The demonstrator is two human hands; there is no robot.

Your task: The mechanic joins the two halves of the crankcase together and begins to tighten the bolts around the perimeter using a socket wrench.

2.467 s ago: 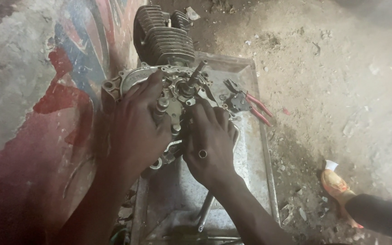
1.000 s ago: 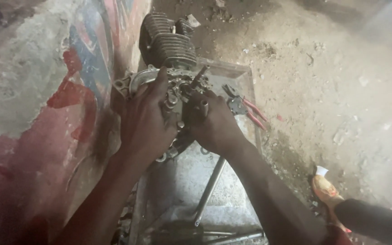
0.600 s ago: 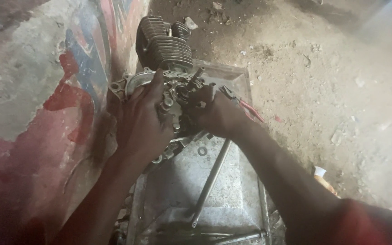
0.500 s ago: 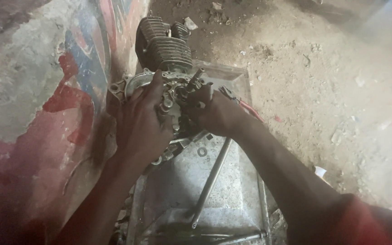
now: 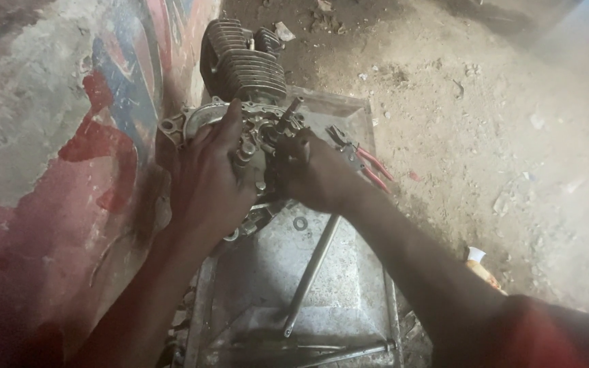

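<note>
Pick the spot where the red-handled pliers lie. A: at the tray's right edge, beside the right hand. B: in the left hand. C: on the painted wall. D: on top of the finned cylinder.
A: the red-handled pliers lie at the tray edge, beside the right hand.
</note>
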